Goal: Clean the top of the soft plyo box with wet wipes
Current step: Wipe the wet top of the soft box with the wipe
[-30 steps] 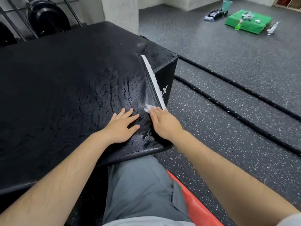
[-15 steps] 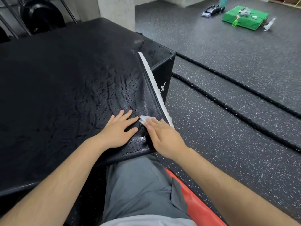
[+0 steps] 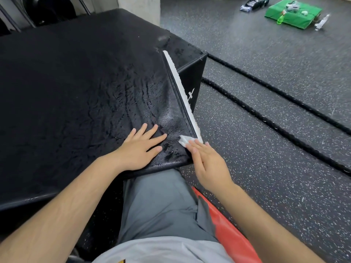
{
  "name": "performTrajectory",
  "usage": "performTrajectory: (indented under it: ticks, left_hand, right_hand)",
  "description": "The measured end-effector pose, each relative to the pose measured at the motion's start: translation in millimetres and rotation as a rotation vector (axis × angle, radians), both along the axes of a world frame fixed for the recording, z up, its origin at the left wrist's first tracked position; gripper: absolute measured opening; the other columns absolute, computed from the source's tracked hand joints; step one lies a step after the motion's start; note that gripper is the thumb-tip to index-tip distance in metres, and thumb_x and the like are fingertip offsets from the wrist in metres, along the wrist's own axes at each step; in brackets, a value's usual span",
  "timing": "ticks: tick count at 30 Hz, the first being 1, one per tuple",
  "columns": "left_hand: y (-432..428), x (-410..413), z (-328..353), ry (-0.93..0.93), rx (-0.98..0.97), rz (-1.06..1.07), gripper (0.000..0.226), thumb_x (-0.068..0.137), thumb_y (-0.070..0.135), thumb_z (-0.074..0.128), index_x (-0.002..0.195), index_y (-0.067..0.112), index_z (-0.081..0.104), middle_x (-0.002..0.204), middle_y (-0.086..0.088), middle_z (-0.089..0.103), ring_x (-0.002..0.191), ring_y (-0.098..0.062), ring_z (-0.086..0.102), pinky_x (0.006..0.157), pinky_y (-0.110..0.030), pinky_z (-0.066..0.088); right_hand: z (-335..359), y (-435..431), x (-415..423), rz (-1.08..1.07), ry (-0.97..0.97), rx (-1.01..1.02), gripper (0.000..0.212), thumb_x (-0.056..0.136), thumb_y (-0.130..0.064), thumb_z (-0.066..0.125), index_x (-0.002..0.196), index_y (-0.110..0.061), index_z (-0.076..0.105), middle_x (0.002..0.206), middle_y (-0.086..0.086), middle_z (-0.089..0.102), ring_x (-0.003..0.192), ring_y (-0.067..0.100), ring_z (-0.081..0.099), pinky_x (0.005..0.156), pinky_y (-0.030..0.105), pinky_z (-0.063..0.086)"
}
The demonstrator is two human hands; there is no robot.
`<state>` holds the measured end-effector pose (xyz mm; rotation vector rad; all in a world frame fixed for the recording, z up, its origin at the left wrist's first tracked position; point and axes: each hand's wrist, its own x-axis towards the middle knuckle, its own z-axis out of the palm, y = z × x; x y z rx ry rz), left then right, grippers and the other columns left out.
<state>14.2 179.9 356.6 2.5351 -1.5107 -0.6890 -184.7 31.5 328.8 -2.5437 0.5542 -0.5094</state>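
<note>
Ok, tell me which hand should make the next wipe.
Right: the right hand presses the wet wipe on the plyo box top; the left hand lies flat on it without one.

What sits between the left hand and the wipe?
Head view: only a bare, wet strip of the plyo box top separates left hand and wipe.

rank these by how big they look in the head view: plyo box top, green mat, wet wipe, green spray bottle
1. plyo box top
2. green mat
3. wet wipe and green spray bottle look alike; the wipe is nearer and partly hidden under the right hand, so unranked
</note>
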Motion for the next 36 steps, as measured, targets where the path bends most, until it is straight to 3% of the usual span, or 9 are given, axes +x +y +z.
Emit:
performTrajectory:
  ticks: [3,8,15,20,26,28,31,34,36]
  left_hand:
    - [0.7,-2.6,-2.0,-0.022,-0.003,0.005,0.049,0.106,0.049,0.024,0.153,0.051,0.012,0.164,0.016,-0.010,0.151,-0.014,-0.019,0.121,-0.037,-0.014]
    - [7.2,-3.1,-4.0,-0.001,-0.009,-0.019,0.048,0.106,0.048,0.022,0.153,0.053,0.010,0.163,0.018,-0.014,0.149,-0.009,-0.023,0.121,-0.035,-0.015]
    - [13.7,-4.9,-4.1,0.027,-0.031,-0.031,0.047,0.107,0.046,0.022,0.153,0.052,0.013,0.162,0.018,-0.014,0.148,-0.006,-0.022,0.121,-0.033,-0.015]
    - [20.5,-8.3,-0.8,0.146,-0.148,0.013,0.046,0.108,0.031,0.034,0.152,0.042,0.028,0.162,0.019,-0.001,0.151,-0.005,-0.011,0.118,-0.023,-0.012]
    - [70.0,-10.4,27.1,0.487,-0.420,0.255,0.038,0.105,0.022,0.048,0.135,0.044,0.056,0.144,0.021,0.051,0.135,0.010,0.038,0.117,-0.022,0.028]
    - [92.8,-13.6,36.4,0.543,-0.471,0.325,0.037,0.104,0.020,0.050,0.135,0.039,0.058,0.129,0.020,0.064,0.123,0.007,0.053,0.111,-0.025,0.039]
    - [126.4,-14.7,42.2,0.528,-0.580,0.479,0.034,0.102,0.023,0.055,0.134,0.033,0.059,0.123,0.018,0.068,0.116,0.003,0.060,0.109,-0.031,0.044]
    - [159.1,-11.8,51.5,0.583,-0.796,0.705,0.031,0.100,0.028,0.057,0.131,0.029,0.061,0.122,0.010,0.069,0.115,-0.006,0.064,0.104,-0.038,0.050]
    - [181.1,-9.2,60.4,0.632,-0.959,0.861,0.030,0.098,0.023,0.061,0.128,0.023,0.063,0.119,0.002,0.071,0.111,-0.012,0.067,0.101,-0.039,0.053]
  right_hand:
    - [-2.0,28.3,5.3,0.059,-0.056,-0.016,0.037,0.107,-0.017,0.040,0.132,-0.011,0.066,0.138,0.002,0.063,0.137,0.020,0.048,0.121,0.018,0.014]
    - [-14.0,28.4,-3.4,0.228,-0.036,-0.021,0.041,0.109,-0.027,0.036,0.136,-0.015,0.064,0.144,-0.003,0.057,0.144,0.013,0.042,0.121,0.030,0.029]
    - [-22.7,13.1,-25.7,0.013,-0.126,-0.086,0.037,0.106,-0.023,0.042,0.124,-0.008,0.071,0.130,0.001,0.068,0.133,0.015,0.054,0.115,0.035,0.039]
    - [-21.1,51.7,-3.8,0.176,-0.219,-0.109,0.032,0.104,-0.020,0.051,0.122,-0.003,0.071,0.129,0.006,0.068,0.129,0.021,0.057,0.114,0.036,0.040]
    - [-8.4,81.5,51.2,0.515,-0.107,-0.114,0.045,0.092,-0.004,0.053,0.136,-0.008,0.062,0.144,0.002,0.058,0.124,0.023,0.056,0.106,0.033,0.043]
    - [-0.2,92.0,69.0,0.585,-0.062,-0.105,0.055,0.086,0.004,0.046,0.136,-0.011,0.062,0.138,-0.009,0.061,0.105,0.019,0.053,0.093,0.027,0.044]
    - [20.2,115.6,95.2,0.588,-0.120,0.013,0.054,0.085,0.012,0.047,0.124,-0.019,0.068,0.114,-0.020,0.063,0.084,0.014,0.042,0.076,0.022,0.042]
    - [45.8,151.3,122.2,0.553,-0.282,0.222,0.038,0.095,0.004,0.055,0.117,-0.021,0.072,0.113,-0.017,0.069,0.098,0.009,0.058,0.089,0.025,0.049]
    - [62.9,178.4,137.2,0.538,-0.335,0.373,0.027,0.096,-0.002,0.060,0.113,-0.022,0.068,0.113,-0.014,0.066,0.104,0.005,0.060,0.089,0.018,0.048]
